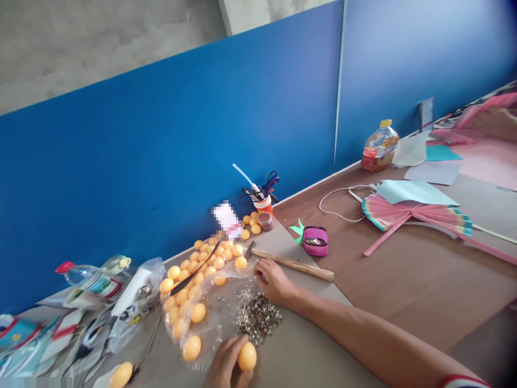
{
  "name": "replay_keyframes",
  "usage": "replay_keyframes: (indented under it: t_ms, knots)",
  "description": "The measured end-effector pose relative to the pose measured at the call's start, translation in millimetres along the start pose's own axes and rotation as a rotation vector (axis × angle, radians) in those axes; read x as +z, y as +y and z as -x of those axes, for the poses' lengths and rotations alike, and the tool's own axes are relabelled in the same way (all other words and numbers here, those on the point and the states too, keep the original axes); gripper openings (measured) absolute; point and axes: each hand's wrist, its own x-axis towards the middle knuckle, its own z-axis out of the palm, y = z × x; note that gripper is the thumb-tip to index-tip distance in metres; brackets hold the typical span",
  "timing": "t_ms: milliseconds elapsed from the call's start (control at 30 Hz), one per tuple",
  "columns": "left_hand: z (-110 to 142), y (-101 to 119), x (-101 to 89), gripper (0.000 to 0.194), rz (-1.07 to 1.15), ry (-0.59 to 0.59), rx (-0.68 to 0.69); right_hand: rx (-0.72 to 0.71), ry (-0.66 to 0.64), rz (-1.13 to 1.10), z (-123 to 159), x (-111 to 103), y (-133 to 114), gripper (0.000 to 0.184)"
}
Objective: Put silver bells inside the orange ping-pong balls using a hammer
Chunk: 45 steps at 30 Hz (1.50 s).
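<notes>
My left hand (226, 362) is closed round an orange table tennis ball (246, 357) at the bottom of the view. Just above that ball lies a heap of small shiny metal pieces (260, 319) on the table. My right hand (273, 280) rests at the heap's upper edge with its fingers curled and pinched together; whatever is between them is too small or hidden to make out. Several more orange table tennis balls (198, 312) sit in and around a clear plastic bag (220, 310) to the left. A dark thin strap (183, 284) lies across them.
Behind my right hand lies a hammer (299, 264) with a wooden handle. A purple pouch (315, 241), a cup of tools (263, 203) and a drink bottle (380, 145) stand farther back. Pink bow-shaped fabric (412, 213) lies right. Bottles and bags crowd the left. Another person's hand (496, 124) shows far right.
</notes>
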Motion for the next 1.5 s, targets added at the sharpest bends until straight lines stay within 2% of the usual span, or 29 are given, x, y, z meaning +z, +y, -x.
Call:
replay_keyframes:
  t_ms: [100, 333, 533, 667, 733, 800, 900, 1000, 1100, 1233, 1400, 1500]
  knots:
    - [-12, -5, -0.4, 0.041, -0.024, -0.08, 0.061, 0.005, 0.005, -0.008, -1, -1, 0, 0.02]
    - [-35, 0, -2.1, 0.039, -0.018, -0.147, -0.005, 0.013, 0.007, -0.029, -2, 1, 1, 0.021]
    - [-54, 19, -20.0, 0.036, 0.161, -0.166, -0.113, -0.098, 0.077, 0.013, -4, -11, -9, 0.017]
    - [-57, 16, -18.2, 0.037, 0.348, -0.138, -0.202, -0.176, 0.036, -0.088, 0, -22, -30, 0.012]
    - [-55, 9, -12.6, 0.042, 0.465, -0.132, -0.232, -0.121, -0.004, -0.2, 5, -22, -41, 0.011]
    - [-52, 2, -6.6, 0.049, 0.576, -0.122, -0.277, -0.001, -0.056, -0.32, 11, -20, -50, 0.011]
    - [-49, -4, -0.6, 0.053, 0.687, -0.09, -0.342, 0.147, -0.203, -0.449, 17, -17, -61, 0.014]
    - [-48, -4, 0.5, 0.05, 0.758, -0.066, -0.347, 0.154, -0.325, -0.478, 21, -15, -65, 0.023]
    - [-48, -4, -0.6, 0.047, 0.82, -0.076, -0.335, 0.181, -0.355, -0.488, 24, -12, -63, 0.027]
    - [-47, -5, -0.9, 0.047, 0.819, -0.088, -0.335, 0.353, -0.37, -0.5, 29, -3, -54, 0.021]
    - [-47, -4, -1.1, 0.042, 0.817, -0.128, -0.309, 0.203, -0.358, -0.5, 32, -1, -48, 0.017]
    - [-48, -1, -2.4, 0.041, 0.804, -0.138, -0.305, 0.179, -0.376, -0.492, 30, -3, -48, 0.017]
